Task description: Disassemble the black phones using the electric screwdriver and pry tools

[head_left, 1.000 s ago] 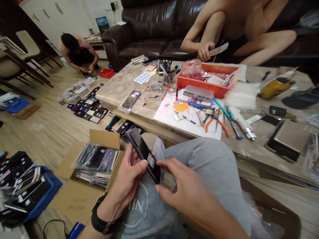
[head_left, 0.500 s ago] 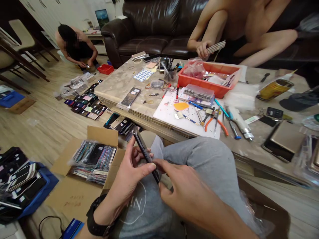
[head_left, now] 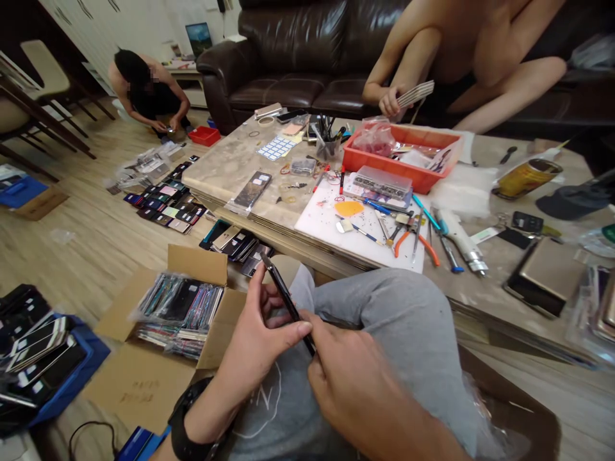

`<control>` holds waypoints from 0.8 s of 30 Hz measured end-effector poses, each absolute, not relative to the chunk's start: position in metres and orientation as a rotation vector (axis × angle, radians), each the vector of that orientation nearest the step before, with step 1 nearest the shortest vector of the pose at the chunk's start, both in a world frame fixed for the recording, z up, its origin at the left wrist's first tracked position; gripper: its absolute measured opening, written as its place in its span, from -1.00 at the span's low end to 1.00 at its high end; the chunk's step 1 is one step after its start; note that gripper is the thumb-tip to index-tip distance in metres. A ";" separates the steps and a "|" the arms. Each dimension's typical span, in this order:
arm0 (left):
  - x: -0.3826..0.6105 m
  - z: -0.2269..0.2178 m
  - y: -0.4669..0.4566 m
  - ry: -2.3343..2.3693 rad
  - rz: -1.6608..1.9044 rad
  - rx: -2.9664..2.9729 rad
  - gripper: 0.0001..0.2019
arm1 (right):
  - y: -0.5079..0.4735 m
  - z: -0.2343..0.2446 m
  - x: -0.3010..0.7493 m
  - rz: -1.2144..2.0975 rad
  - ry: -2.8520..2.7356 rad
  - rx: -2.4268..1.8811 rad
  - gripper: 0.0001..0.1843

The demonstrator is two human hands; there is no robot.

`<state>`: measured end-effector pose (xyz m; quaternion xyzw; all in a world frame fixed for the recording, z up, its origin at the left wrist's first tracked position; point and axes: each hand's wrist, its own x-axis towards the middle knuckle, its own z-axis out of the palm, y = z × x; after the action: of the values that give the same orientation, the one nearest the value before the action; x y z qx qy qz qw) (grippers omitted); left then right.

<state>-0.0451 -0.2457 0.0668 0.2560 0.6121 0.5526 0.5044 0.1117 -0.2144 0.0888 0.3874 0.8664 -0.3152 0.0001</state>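
Note:
A dark smartphone [head_left: 283, 291] is held edge-on above my lap, tilted with its top end to the upper left. My left hand [head_left: 262, 330] is closed round it, fingers behind and thumb across the near side. At the phone's lower end, my right hand [head_left: 353, 365] grips with thumb and index finger; the tips are partly hidden. Below the left hand stands an open cardboard box [head_left: 115, 378] packed with bagged phone parts. Beyond my knees lies a white mat [head_left: 317, 224] with orange-handled pliers [head_left: 427, 246], a screwdriver [head_left: 451, 256] and other small tools.
On the low table [head_left: 206, 168] stand a red bin [head_left: 408, 169], a pen holder [head_left: 327, 148] and a bagged phone [head_left: 253, 190]. Phones lie in rows on the floor [head_left: 163, 208]. A blue crate [head_left: 89, 365] sits at left. One person sits on the sofa; another crouches far left.
My right hand has shifted along the phone, its fingers now wrapped more closely over the lower end. The phone has moved slightly right and down.

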 end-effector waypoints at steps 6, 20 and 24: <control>-0.044 0.070 -0.245 1.449 1.383 0.637 0.02 | -0.212 0.091 0.110 -0.863 2.732 1.335 -0.56; -0.054 0.070 -0.257 1.148 1.472 0.361 -0.50 | -0.208 0.066 0.110 -0.979 3.270 1.529 -0.73; -0.057 0.067 -0.259 1.089 1.476 0.285 -0.57 | -0.208 0.059 0.109 -1.167 3.288 1.499 -0.72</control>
<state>-0.0569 -0.2587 0.0669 0.1230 0.4698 0.6365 0.5992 0.1088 -0.2078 0.0592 0.3736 0.8198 -0.2909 -0.3221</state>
